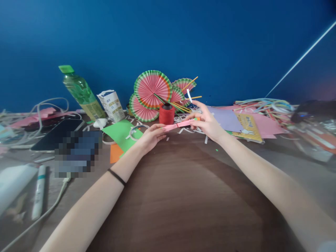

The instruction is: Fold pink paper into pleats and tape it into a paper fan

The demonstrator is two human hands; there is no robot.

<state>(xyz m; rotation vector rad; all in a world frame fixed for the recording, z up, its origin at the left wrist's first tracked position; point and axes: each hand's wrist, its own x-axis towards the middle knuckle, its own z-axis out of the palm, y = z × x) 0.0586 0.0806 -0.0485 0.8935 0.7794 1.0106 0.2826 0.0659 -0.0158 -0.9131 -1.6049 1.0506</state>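
A narrow pink folded paper strip (181, 124) is stretched between my hands above the table. My left hand (152, 137) pinches one end of it. At the other end, my right hand (206, 121) holds it between thumb and fingers, with the index finger raised. A dark red band, perhaps thread, crosses the strip near its middle. Green and orange show at the right end. A white paper scrap (189, 95) appears at the raised index fingertip. Just behind the strip stands a spool of red thread (167, 114). Round pleated paper fans (153, 87) in pink and green lean behind the spool.
Left are a green bottle (81, 92), a white carton (112, 105), a green paper sheet (122, 134), a dark phone (59, 134) and a marker (39, 192). Right lie purple paper (223, 118), a yellow packet (246, 126) and paper strips (265, 105). A blue wall (168, 35) rises behind.
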